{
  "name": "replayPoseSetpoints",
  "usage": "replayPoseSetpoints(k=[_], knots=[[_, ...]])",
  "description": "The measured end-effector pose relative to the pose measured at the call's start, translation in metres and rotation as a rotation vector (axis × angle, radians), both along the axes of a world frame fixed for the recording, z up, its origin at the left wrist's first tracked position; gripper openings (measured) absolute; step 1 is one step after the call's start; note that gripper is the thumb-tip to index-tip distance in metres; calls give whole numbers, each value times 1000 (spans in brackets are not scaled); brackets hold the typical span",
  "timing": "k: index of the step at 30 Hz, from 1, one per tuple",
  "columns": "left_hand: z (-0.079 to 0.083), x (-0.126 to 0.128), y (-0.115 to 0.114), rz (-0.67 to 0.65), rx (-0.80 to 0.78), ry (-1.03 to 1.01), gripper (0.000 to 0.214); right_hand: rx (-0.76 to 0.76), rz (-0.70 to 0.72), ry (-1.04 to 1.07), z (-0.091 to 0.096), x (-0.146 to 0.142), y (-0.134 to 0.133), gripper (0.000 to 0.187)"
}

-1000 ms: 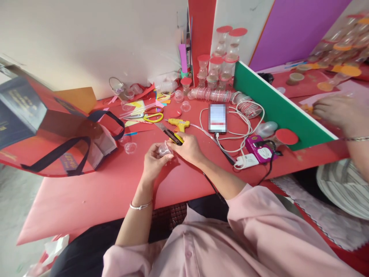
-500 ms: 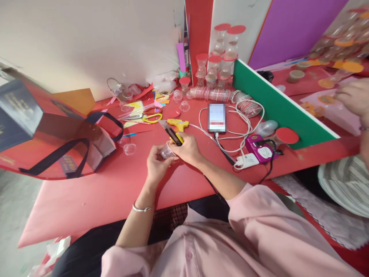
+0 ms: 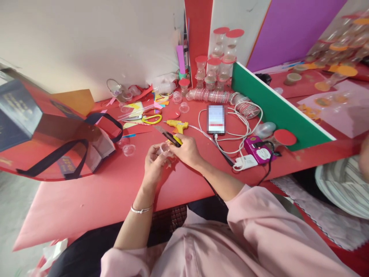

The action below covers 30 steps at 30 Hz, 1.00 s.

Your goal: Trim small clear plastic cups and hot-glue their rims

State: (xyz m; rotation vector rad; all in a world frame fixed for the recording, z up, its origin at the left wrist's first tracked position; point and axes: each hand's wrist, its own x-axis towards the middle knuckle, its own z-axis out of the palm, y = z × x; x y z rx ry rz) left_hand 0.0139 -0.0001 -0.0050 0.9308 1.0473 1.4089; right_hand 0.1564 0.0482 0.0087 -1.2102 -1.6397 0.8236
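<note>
My left hand (image 3: 155,161) is closed on a small clear plastic cup (image 3: 164,148), held just above the red table (image 3: 115,200). A black-and-yellow utility knife (image 3: 173,139) is in my right hand (image 3: 188,151), its blade out and pointing away to the upper left. My right fingers are close beside the cup; whether they touch it is hard to see. Just beyond the knife lies a yellow glue gun (image 3: 177,125). Scissors with red and yellow handles (image 3: 152,118) rest to its left. Another clear cup (image 3: 128,150) stands left of my left hand.
A red bag (image 3: 57,142) stands at the left. A phone (image 3: 216,118) with white cables and a purple power adapter (image 3: 258,149) lie at the right. Stacked clear cups (image 3: 209,95) lie before a green divider (image 3: 276,104). Red-topped cup assemblies (image 3: 213,69) stand behind.
The cup has turned in my left hand, with its rim now showing more. The knife has dipped slightly to a flatter angle. The other person's hand at the right has mostly left view.
</note>
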Motion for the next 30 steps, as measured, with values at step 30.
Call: replayPoseSetpoints(k=[30], knots=[[-8,-7,-3,55,39,133,53,-43,37,1,3,7,3,12]])
